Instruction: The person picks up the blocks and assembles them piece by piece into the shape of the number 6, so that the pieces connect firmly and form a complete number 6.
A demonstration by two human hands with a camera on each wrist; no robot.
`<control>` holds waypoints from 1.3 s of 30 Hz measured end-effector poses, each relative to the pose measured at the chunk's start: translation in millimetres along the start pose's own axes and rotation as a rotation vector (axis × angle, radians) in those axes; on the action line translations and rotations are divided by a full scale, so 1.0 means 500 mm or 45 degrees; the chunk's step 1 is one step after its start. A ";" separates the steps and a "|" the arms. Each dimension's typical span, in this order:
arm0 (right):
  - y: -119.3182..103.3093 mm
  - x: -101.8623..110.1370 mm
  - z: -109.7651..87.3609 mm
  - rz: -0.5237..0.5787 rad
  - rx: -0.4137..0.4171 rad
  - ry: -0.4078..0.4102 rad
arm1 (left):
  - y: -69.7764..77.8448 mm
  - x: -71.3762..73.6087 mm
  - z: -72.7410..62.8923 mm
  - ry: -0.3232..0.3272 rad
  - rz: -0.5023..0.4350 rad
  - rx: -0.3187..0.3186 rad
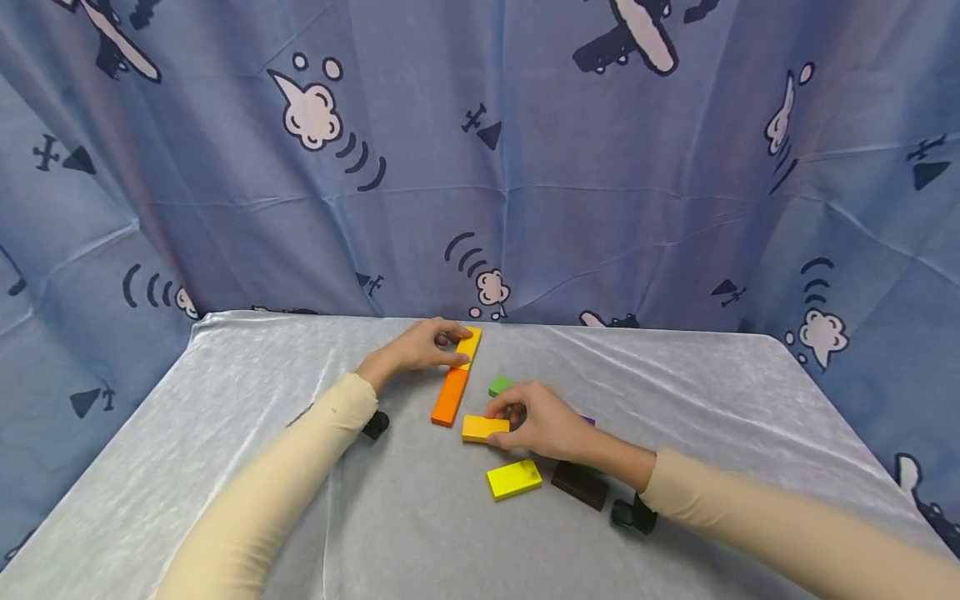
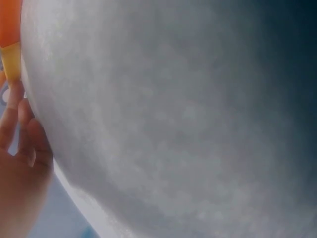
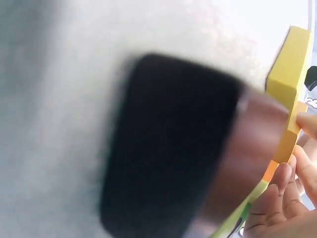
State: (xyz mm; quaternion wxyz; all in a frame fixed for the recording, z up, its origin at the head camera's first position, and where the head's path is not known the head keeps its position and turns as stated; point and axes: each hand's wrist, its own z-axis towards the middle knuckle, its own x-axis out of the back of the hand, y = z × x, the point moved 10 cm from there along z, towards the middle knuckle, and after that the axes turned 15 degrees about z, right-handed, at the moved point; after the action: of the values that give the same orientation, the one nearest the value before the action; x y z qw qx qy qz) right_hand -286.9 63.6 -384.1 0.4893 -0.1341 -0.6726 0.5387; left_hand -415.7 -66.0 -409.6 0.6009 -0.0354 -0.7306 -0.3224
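Near amber block [image 1: 477,428] sits mid-tabletop [image 1: 405,525], right hand [image 1: 546,421] fingers closed to its width, pinching long sides at one end; beyond, orange block [image 1: 450,397] butts far amber block [image 1: 470,343], left hand [image 1: 418,345] fingers pinching that; ambers probably light, stiff, slightly slick, not fragile; grip long edges.

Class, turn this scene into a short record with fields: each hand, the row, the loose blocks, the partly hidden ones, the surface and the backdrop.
left hand: thumb and fingers at the far golden block
right hand: pinches the near golden block
row: orange block end to end with the far golden block
loose: lemon-yellow block, dark brown block
partly hidden: green block, purple piece
surface: pale grey cloth
backdrop: blue printed curtain
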 end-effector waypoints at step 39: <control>0.001 -0.030 0.022 0.013 -0.049 -0.069 | 0.003 0.003 -0.004 0.009 -0.026 -0.002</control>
State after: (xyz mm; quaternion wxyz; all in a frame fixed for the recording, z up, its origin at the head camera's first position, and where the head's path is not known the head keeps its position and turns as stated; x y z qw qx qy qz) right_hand -288.5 46.6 -391.8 0.4655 -0.1321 -0.6951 0.5316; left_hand -413.5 -66.3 -407.2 0.6002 -0.0273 -0.7284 -0.3292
